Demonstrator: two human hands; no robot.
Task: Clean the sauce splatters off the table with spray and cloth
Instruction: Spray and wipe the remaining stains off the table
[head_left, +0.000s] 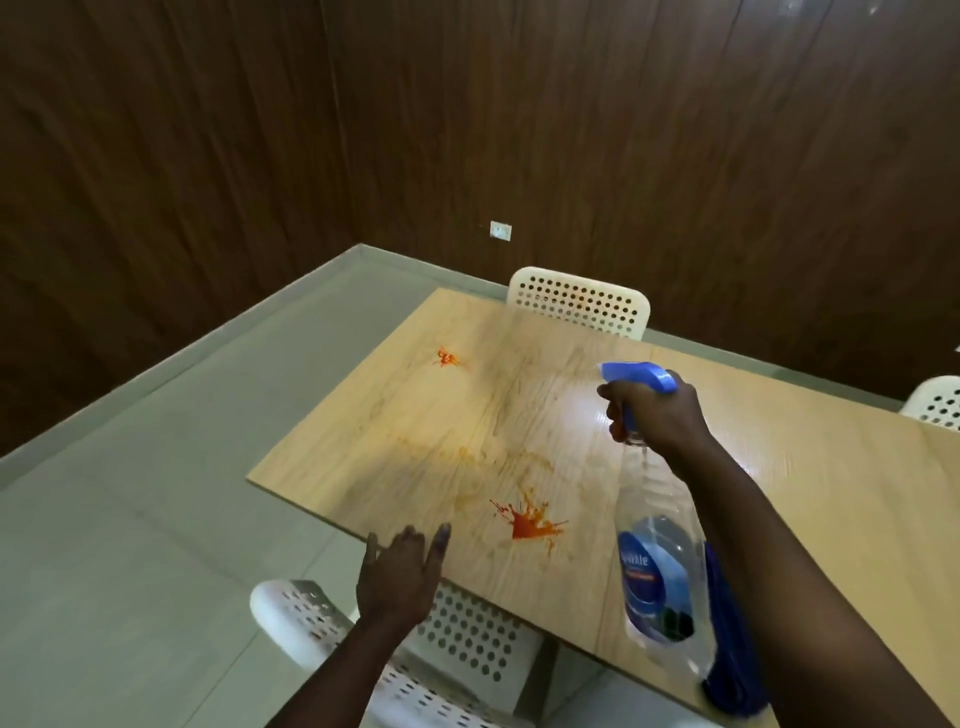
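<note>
The right hand (654, 415) keeps a clenched grip on the neck of the spray bottle (660, 561), fingers curled at the trigger, nozzle aimed out over the bench (415, 415), likely to wet the stains. The nearer sauce splatter (530, 525) lies below and left of that grip; a smaller splatter (447, 357) sits farther left. The blue cloth (732, 654) hangs under the right forearm, just beside the bottle, probably kept ready for wiping. The left hand (400, 571) rests with released fingers at the bench edge, seemingly for steadiness.
</note>
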